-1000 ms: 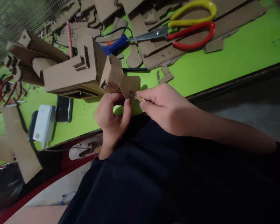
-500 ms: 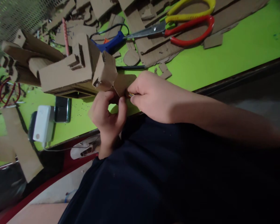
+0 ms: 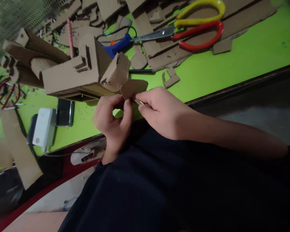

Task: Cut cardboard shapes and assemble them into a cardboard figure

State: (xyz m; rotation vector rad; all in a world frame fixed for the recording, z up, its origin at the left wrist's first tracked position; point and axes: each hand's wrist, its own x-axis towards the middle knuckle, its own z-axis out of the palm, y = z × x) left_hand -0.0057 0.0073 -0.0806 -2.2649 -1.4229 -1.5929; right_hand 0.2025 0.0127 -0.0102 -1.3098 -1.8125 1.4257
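A brown cardboard model (image 3: 72, 75) with stepped cut-outs rests on the green table (image 3: 232, 64). A folded cardboard flap (image 3: 132, 87) sticks out of its near end. My left hand (image 3: 112, 120) pinches that flap from below. My right hand (image 3: 161, 111) grips a thin metal blade (image 3: 138, 102), its tip against the flap's edge right beside my left thumb. Both hands hover over the table's near edge, above my dark-clothed lap.
Large scissors (image 3: 195, 27) with yellow and red handles lie on cardboard offcuts at the back. A blue glue gun (image 3: 116, 45), a round cardboard disc (image 3: 139, 60), a white charger (image 3: 42, 127), a phone (image 3: 65, 112) and red wires (image 3: 2, 93) sit around the model.
My right hand slid left over the flap, then drew back to the right, so the blade shows again. The flap on the model has tilted up a little.
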